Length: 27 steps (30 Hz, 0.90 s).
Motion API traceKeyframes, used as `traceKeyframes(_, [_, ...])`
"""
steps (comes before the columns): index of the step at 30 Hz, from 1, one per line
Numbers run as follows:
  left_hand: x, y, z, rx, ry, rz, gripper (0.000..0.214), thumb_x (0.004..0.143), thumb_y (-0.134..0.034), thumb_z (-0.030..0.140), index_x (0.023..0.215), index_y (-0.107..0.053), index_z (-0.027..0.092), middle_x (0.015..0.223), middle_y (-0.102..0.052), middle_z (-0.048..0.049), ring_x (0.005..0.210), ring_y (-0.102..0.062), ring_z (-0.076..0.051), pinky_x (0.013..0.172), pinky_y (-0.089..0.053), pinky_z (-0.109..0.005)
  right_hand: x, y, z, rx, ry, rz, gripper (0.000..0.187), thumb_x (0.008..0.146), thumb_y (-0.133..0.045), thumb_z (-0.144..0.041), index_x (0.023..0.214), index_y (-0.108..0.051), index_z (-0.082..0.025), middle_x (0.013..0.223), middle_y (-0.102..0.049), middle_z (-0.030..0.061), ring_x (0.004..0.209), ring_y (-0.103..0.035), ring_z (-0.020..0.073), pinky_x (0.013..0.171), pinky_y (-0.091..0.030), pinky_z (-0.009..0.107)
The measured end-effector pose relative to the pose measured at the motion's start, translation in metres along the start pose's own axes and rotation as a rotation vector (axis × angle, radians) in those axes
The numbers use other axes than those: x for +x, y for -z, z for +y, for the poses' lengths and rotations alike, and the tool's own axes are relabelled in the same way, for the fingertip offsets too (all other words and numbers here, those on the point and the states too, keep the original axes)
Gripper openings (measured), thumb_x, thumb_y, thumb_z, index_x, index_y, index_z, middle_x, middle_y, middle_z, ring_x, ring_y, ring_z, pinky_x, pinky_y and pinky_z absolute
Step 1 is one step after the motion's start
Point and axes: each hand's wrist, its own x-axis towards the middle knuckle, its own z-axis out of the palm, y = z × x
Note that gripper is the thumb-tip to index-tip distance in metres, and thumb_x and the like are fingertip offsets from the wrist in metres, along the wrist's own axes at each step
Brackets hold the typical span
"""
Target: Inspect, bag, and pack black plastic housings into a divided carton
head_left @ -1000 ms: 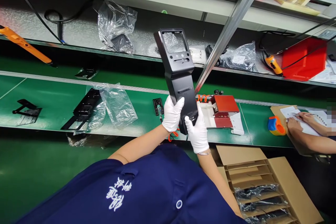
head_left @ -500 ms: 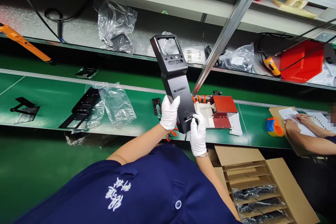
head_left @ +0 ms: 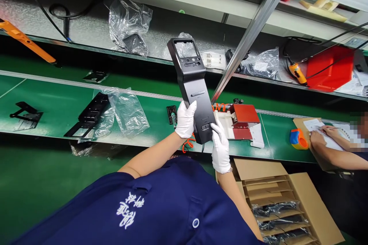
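Nearest, a blue top (head_left: 149, 206) across the bottom of the view, two bare forearms rising from it. To the right, an open carton (head_left: 310, 203) with bagged black parts between card dividers.

Above the forearms, two white-gloved hands on a long black housing (head_left: 193, 84), held upright and tilted a little left, above the near edge of the green tabletop (head_left: 43, 99). Left hand (head_left: 186, 119) wrapped shut around the housing's lower left side, fingers curled onto the front. Right hand (head_left: 220, 146) at the lower right corner, fingertips pressing the face beside a small button; grip closed on the housing from below. Window cut-out at the housing's top end, a row of small holes under it, a slot midway down.

Behind the hands on the tabletop: an orange coiled cord (head_left: 188, 144), a red-and-white fixture (head_left: 241, 122), a small black part with a green-handled tool (head_left: 172, 115). Further left, a black frame half in a clear bag (head_left: 126, 109), then another black bracket (head_left: 24, 111). Far right, an orange-and-blue tape roll (head_left: 298, 138) and another person's hand (head_left: 317, 138) on paper.

Beyond, a shelf (head_left: 86, 34) with crumpled bags, a black cable, an orange tool at far left, a red bin (head_left: 329, 67) at right, and a slanted metal strut (head_left: 247, 38).
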Motion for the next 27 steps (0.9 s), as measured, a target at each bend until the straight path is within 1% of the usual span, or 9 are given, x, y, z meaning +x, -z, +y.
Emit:
traceKeyframes(2, [-0.001,0.001,0.003,-0.036,0.061,-0.006,0.033,0.073,-0.075,0.036,0.099,-0.066,0.019,0.096,-0.074,-0.0047,0.078,-0.070,-0.018,0.073,-0.059,-0.032,-0.001,0.006,-0.003,0.077,-0.041,0.076,0.045,0.094,-0.046,-0.044,0.132,-0.052,-0.021,0.146,-0.044,0.0095,0.132,-0.050,0.0194,0.114,-0.043,0.044])
traceKeyframes(4, [-0.002,0.001,0.005,-0.073,0.119,-0.016,0.033,0.072,-0.075,0.035,0.099,-0.066,0.019,0.094,-0.074,-0.0041,0.076,-0.070,-0.018,0.071,-0.059,-0.032,-0.002,0.011,-0.006,0.108,-0.090,0.117,0.048,0.095,-0.043,-0.046,0.134,-0.047,-0.019,0.143,-0.047,0.0114,0.125,-0.056,0.0203,0.107,-0.049,0.045])
traceKeyframes(7, [-0.006,0.000,0.008,-0.122,0.179,-0.031,0.033,0.070,-0.077,0.034,0.098,-0.067,0.019,0.091,-0.074,-0.0031,0.073,-0.070,-0.017,0.068,-0.059,-0.031,-0.004,0.016,-0.013,0.041,-0.108,0.100,0.048,0.094,-0.046,-0.048,0.129,-0.051,-0.016,0.139,-0.051,0.0121,0.119,-0.059,0.0199,0.105,-0.051,0.041])
traceKeyframes(11, [-0.011,0.000,0.008,-0.097,0.196,-0.030,0.030,0.072,-0.076,0.036,0.095,-0.067,0.020,0.091,-0.075,-0.0035,0.075,-0.071,-0.019,0.068,-0.059,-0.033,-0.009,0.018,-0.022,-0.084,-0.036,0.077,0.046,0.094,-0.047,-0.047,0.128,-0.055,-0.017,0.136,-0.054,0.0087,0.126,-0.054,0.0179,0.111,-0.046,0.037])
traceKeyframes(16, [-0.016,0.001,0.009,-0.077,0.211,-0.067,0.033,0.073,-0.076,0.039,0.099,-0.067,0.020,0.097,-0.075,-0.0053,0.081,-0.072,-0.022,0.072,-0.060,-0.035,-0.014,0.020,-0.027,-0.091,-0.035,0.097,0.049,0.091,-0.050,-0.051,0.124,-0.058,-0.016,0.136,-0.053,0.0092,0.127,-0.052,0.0182,0.109,-0.047,0.036])
traceKeyframes(18, [-0.020,0.000,0.010,-0.072,0.199,-0.076,0.032,0.074,-0.076,0.038,0.099,-0.067,0.020,0.098,-0.075,-0.0048,0.081,-0.072,-0.021,0.074,-0.060,-0.035,-0.014,0.019,-0.028,-0.149,-0.037,0.057,0.056,0.090,-0.053,-0.054,0.131,-0.053,-0.015,0.138,-0.052,0.0113,0.123,-0.055,0.0187,0.106,-0.050,0.036])
traceKeyframes(22, [-0.026,-0.003,0.012,-0.046,0.147,-0.130,0.026,0.075,-0.074,0.035,0.097,-0.068,0.020,0.098,-0.075,-0.0041,0.083,-0.072,-0.021,0.080,-0.059,-0.035,-0.010,0.014,-0.031,-0.423,-0.022,0.018,0.086,0.075,-0.070,-0.057,0.143,-0.041,-0.015,0.142,-0.046,0.0153,0.126,-0.052,0.0241,0.109,-0.047,0.042])
traceKeyframes(25, [-0.021,0.004,0.014,-0.054,0.190,-0.193,0.026,0.074,-0.075,0.034,0.095,-0.070,0.021,0.098,-0.076,-0.0035,0.083,-0.072,-0.020,0.081,-0.059,-0.034,-0.011,0.016,-0.035,-0.307,-0.074,-0.005,0.077,0.079,-0.065,-0.059,0.140,-0.046,-0.015,0.134,-0.053,0.0138,0.118,-0.057,0.0212,0.103,-0.051,0.037])
traceKeyframes(27, [-0.012,0.013,0.014,-0.082,0.330,-0.267,0.031,0.073,-0.074,0.039,0.097,-0.071,0.020,0.099,-0.076,-0.0060,0.085,-0.072,-0.022,0.082,-0.059,-0.036,-0.017,0.019,-0.038,-0.151,-0.158,-0.115,0.068,0.082,-0.062,-0.057,0.136,-0.050,-0.017,0.124,-0.060,0.0108,0.105,-0.062,0.0167,0.093,-0.054,0.031])
